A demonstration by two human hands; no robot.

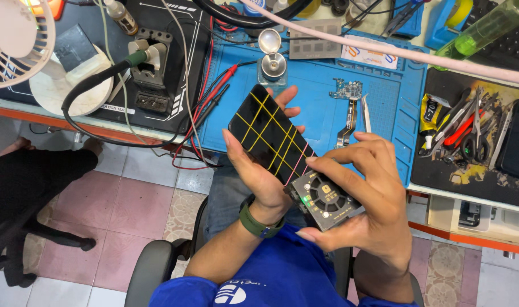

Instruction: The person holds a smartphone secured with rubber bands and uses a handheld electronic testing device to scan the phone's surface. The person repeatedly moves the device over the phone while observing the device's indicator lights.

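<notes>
Phone in a rubber-band wrap, held over my lap

Phone (271, 133), dark and glossy, sits face-up in my left hand (259, 170), criss-crossed by thin yellow and pink rubber bands (282, 149). My left hand is closed around its edges, thumb along the near side and fingertips showing past the far side. My right hand (367, 193) is clamped on a small square black module (325, 199) with a round fan-like grille and a green light, pressed against the phone's lower end just right of my left wrist. The two hands are close together, nearly touching, above my lap and short of the table (327, 108) ahead.

I judge the phone light but stiff, its glass slick and easily cracked, so the sensible hold is by the long side edges, not the face. The bands look stretchy and could slip or snap if dragged. The module seems rigid and small enough to pinch by its corners, keeping my fingers off the grille.

Beyond my fingertips on the blue mat lie a small circuit board with a flex cable (348, 108), tweezers (366, 113) and a little open metal pot (272, 57). Farther right of my right hand a black tray holds pliers and cutters (470, 133). Left of my left hand, red and black probe leads (214, 94) trail over the table edge.
</notes>
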